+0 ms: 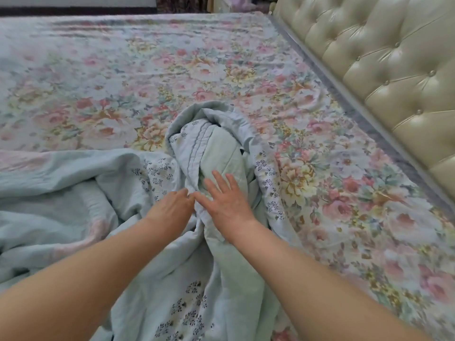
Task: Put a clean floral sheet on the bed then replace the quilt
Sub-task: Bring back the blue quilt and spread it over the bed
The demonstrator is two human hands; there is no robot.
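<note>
A floral sheet with pink and yellow flowers lies spread flat over the whole bed. A pale green quilt with small dark flower prints lies bunched on the near side, a rolled heap of it reaching toward the bed's middle. My left hand has its fingers curled into a fold of the quilt at the heap's base. My right hand lies just beside it, fingers straight and spread, flat on the quilt's green fold.
A cream tufted headboard runs along the right side of the bed. A grey mattress edge shows between sheet and headboard. Beyond the far edge of the bed are a dark floor strip and some furniture.
</note>
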